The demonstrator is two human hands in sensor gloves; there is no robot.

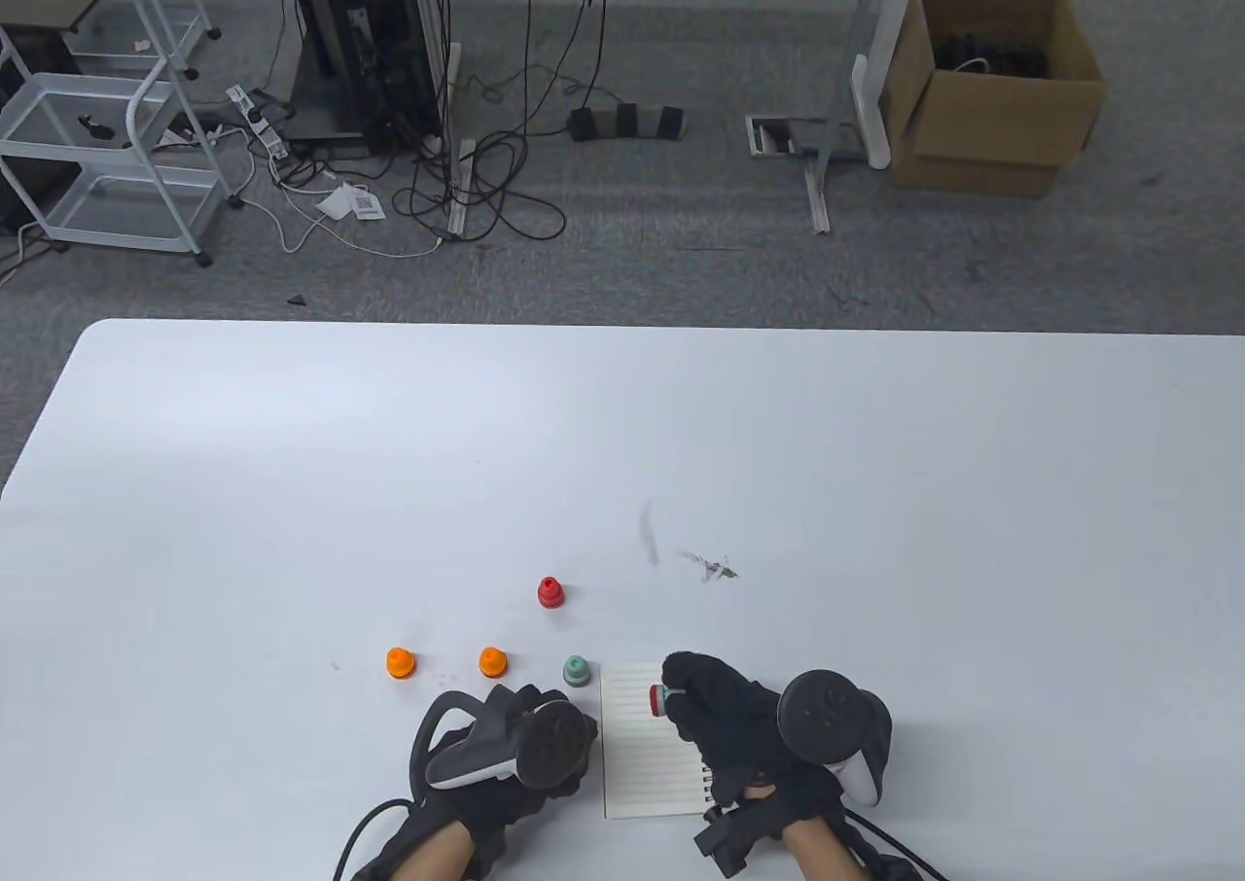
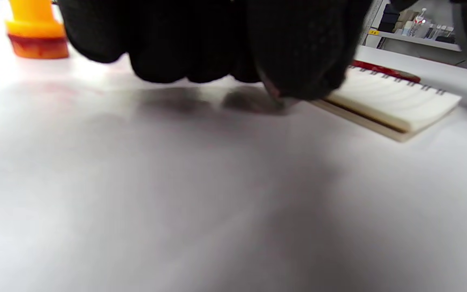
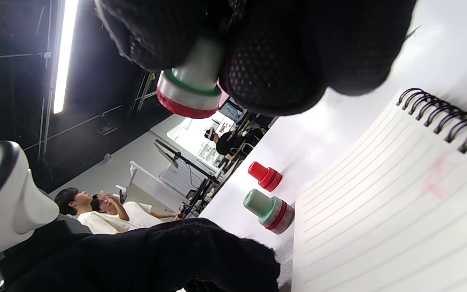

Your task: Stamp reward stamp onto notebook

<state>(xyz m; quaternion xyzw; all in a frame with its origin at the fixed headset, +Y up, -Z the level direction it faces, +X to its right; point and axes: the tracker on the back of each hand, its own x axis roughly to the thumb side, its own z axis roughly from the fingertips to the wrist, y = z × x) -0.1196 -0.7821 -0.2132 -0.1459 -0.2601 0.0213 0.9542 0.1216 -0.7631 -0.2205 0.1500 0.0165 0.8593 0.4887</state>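
Observation:
A lined spiral notebook (image 1: 642, 755) lies open near the table's front edge. My right hand (image 1: 715, 711) hovers over its upper right part and grips a small stamp (image 1: 658, 699) lying sideways, its red end pointing left. In the right wrist view the stamp (image 3: 191, 87) is white with a green ring and a red base, held clear above the page (image 3: 379, 227), and a faint pink mark (image 3: 436, 178) shows on the page near the spiral. My left hand (image 1: 515, 735) rests on the table left of the notebook; its curled fingers (image 2: 217, 48) hold nothing.
Other stamps stand just beyond the notebook: two orange ones (image 1: 400, 663) (image 1: 493, 662), a green-grey one (image 1: 576, 669) and a red one (image 1: 551, 591). A flat red thing (image 2: 383, 71) lies by the spiral edge. Smudges (image 1: 710, 565) mark the white table (image 1: 875, 492).

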